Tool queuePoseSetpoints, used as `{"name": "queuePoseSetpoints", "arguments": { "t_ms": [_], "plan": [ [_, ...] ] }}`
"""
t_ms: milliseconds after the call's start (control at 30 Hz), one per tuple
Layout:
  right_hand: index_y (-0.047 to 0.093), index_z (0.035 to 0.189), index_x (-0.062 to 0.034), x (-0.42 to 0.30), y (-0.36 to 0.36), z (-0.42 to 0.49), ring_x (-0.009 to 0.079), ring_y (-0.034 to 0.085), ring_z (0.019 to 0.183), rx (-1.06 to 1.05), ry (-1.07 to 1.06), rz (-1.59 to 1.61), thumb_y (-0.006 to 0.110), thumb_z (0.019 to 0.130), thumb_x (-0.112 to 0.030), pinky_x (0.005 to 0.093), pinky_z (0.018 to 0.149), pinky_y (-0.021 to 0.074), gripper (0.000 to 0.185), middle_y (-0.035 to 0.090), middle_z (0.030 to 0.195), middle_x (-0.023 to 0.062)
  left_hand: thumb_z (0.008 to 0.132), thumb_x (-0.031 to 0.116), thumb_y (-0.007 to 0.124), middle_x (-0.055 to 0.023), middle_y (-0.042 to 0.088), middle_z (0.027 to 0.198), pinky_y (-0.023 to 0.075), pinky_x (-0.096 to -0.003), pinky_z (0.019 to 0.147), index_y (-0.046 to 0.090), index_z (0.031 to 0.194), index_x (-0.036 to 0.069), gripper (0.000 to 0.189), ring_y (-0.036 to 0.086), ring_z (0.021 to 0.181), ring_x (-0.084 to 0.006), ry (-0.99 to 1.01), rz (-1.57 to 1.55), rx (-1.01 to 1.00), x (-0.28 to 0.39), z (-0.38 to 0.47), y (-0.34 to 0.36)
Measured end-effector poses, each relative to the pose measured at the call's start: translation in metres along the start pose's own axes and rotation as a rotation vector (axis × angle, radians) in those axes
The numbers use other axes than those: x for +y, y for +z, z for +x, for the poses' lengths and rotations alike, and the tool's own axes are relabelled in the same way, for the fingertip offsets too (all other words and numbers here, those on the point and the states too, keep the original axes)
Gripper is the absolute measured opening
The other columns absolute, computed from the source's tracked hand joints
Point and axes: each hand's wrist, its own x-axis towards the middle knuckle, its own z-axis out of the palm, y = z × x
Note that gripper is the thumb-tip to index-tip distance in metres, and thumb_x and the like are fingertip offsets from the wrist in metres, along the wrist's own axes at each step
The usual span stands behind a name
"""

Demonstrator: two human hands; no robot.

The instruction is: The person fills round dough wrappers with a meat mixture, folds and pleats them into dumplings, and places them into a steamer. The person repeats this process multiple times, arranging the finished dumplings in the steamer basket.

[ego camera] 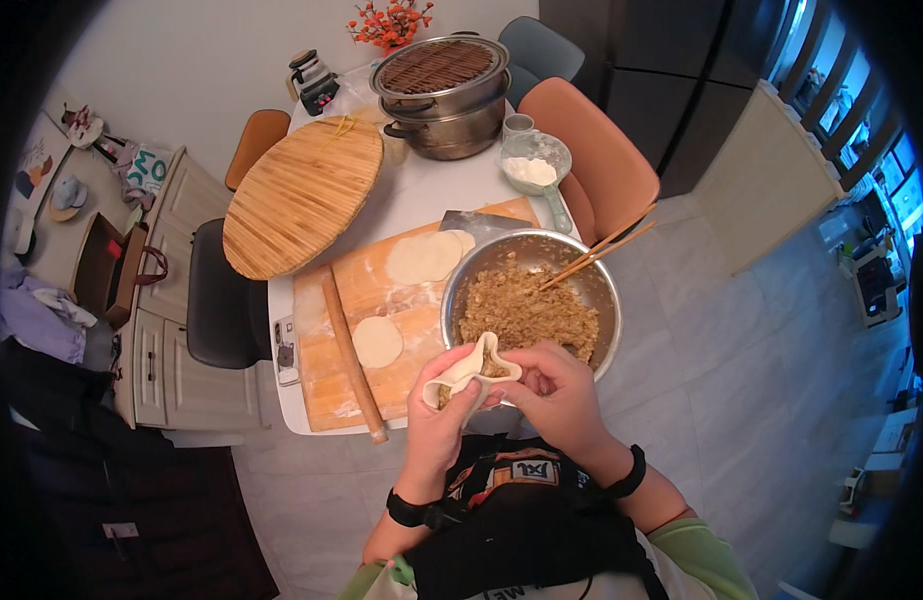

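Note:
A partly folded dough wrapper [470, 371] with minced filling showing in its openings is held between both hands, just above the near rim of a steel bowl [616, 330]. My left hand [437, 420] cups it from the left, thumb on its near side. My right hand [555, 390] pinches its right edge with the fingertips. Minced filling [521, 304] lies in the bowl, with a pair of wooden chopsticks [608, 244] leaning on the rim. On the floured wooden board [319, 397] are a single round wrapper [378, 342], several overlapping wrappers [424, 257] and a wooden rolling pin [349, 352].
A round bamboo board [304, 199] overhangs the table's left side. Behind stands a steel steamer pot [450, 127]; a green scoop of flour [533, 171] and a metal cup [518, 125] are beside it. A phone [285, 351] lies at the left edge. Chairs surround the table.

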Motion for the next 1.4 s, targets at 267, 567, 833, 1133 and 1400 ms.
{"name": "queuePoseSetpoints", "arguments": {
  "t_ms": [267,567,833,1133,1400],
  "plan": [
    [0.065,0.088,-0.0020,-0.004,0.019,0.005,0.0157,0.055,0.060,0.151,-0.387,-0.209,0.070,0.078,0.002,0.0270,0.054,0.0423,0.012,0.060,0.076,0.0077,0.091,0.000,0.057,-0.0167,0.059,0.118,0.0584,-0.0319,0.078,0.048,0.128,-0.003,0.038,0.063,0.099,-0.0203,0.081,0.056,0.080,0.000,-0.009,0.000],
    [0.060,0.109,-0.0026,-0.007,0.007,0.012,0.0241,0.057,0.084,0.053,-0.307,-0.340,0.075,0.079,-0.018,0.0311,0.070,0.0464,0.037,0.056,0.093,0.0123,0.091,0.004,0.057,-0.0177,0.057,0.119,0.0594,-0.0321,0.075,0.045,0.129,-0.002,0.039,0.064,0.099,-0.0229,0.151,0.059,0.101,-0.003,-0.010,-0.004],
    [0.058,0.119,-0.0020,0.012,0.001,0.021,0.0143,0.055,0.090,-0.232,0.167,0.250,0.072,0.084,-0.021,0.0260,0.077,0.0452,0.042,0.053,0.104,0.0056,0.092,0.005,0.055,-0.0183,0.056,0.120,0.0607,-0.0306,0.074,0.046,0.128,-0.001,0.037,0.064,0.100,-0.0234,0.019,-0.031,0.069,-0.001,-0.011,-0.003],
    [0.067,0.090,-0.0037,0.006,0.003,0.020,0.0235,0.058,0.082,-0.021,-0.271,-0.150,0.073,0.075,-0.004,0.0312,0.072,0.0460,0.016,0.059,0.082,0.0080,0.093,0.006,0.054,-0.0158,0.056,0.119,0.0608,-0.0309,0.073,0.046,0.127,0.002,0.034,0.064,0.099,-0.0225,-0.043,-0.010,0.094,-0.003,-0.007,-0.002],
    [0.062,0.083,-0.0058,0.005,0.012,0.017,0.0278,0.055,0.076,0.206,-0.520,-0.415,0.069,0.074,-0.004,0.0384,0.069,0.0431,0.011,0.057,0.080,0.0075,0.094,0.007,0.053,-0.0139,0.058,0.115,0.0605,-0.0320,0.073,0.047,0.126,0.004,0.032,0.064,0.099,-0.0215,-0.053,-0.034,0.026,-0.006,-0.008,0.005]
  ]
}}
